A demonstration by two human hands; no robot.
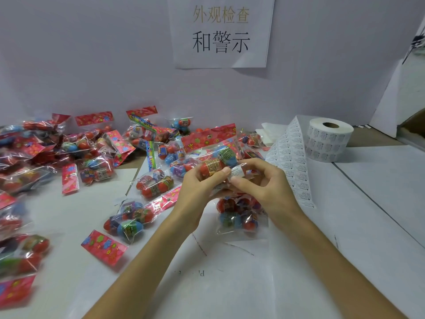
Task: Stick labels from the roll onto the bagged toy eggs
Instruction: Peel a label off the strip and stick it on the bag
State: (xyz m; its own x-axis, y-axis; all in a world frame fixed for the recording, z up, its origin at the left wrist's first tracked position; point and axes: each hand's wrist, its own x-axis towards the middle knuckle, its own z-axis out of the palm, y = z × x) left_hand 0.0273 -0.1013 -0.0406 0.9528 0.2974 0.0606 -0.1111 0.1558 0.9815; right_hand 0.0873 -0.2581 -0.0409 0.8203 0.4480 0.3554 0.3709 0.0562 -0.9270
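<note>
While both hands meet in the middle of the frame, they are clamped together on one bag of toy eggs. The left hand has its fingers curled round the held bag from the left side, and its thumb lies on a red egg inside the plastic. The right hand grips the same bag from the right side. Its thumb rests on a small white label, which sits on the clear plastic between the two thumbs. I cannot tell if the label is already fully stuck down. The held bag is lifted a little above the table.

Just below the hands, another bag with red and blue eggs lies flat on the white surface. Just right of the right hand, a loose label strip printed with many small labels curves upward and leads toward the label roll. The roll stands on its end in the right part of the frame, well apart from the hands.

The left half of the frame is covered by a pile of bagged eggs, many with red flowered header cards; those at the left edge are blurred. At the top centre, a paper sign with large Chinese characters hangs on the pale wall.
</note>
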